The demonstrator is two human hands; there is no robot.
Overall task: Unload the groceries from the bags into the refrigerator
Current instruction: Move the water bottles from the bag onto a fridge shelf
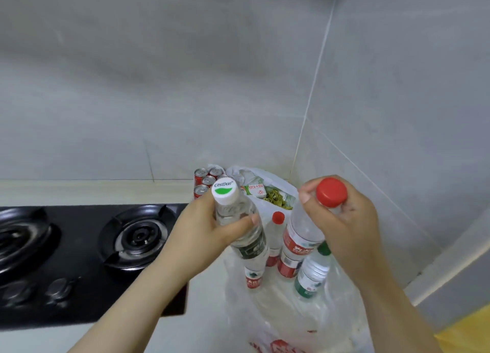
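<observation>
My left hand point(212, 228) grips a clear water bottle point(240, 220) with a white and green cap, lifted above the bag. My right hand point(342, 228) grips the neck of a red-capped water bottle point(302, 236) with a red label, also raised. Below them a translucent plastic bag point(291, 315) stands open on the counter. Inside it stand another red-capped bottle point(275, 233), a green-labelled bottle point(311, 275) and a red-labelled bottle point(253, 275). A second white bag point(267, 191) behind holds cartons and packets.
A black gas hob point(92, 260) with two burners lies on the counter to the left. Several red drink cans point(208, 180) stand against the grey tiled wall. The bags sit in the counter's corner, with the wall close on the right.
</observation>
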